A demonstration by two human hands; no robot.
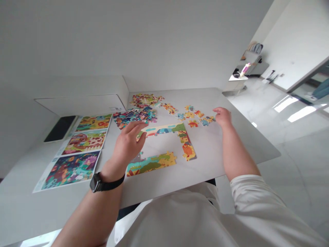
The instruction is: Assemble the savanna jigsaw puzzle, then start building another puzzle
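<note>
Passage lay open across bare worktop [208,145] between the puzzle frame [188,151] and the right forearm [233,151]. Loose pieces [189,115] cluttered the way beyond the frame's far right corner; heaped pieces [135,116] and a white box [89,103] obstructed the back left.

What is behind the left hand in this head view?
Beyond the left hand are a dark-toned jigsaw-piece pile and part of the unfinished puzzle border. Whatever the hand itself covers, including any border pieces there, cannot be seen.

Dark-screened device [61,128] near white box [82,104], pale wall [164,48], glossy floor [288,147]
</note>
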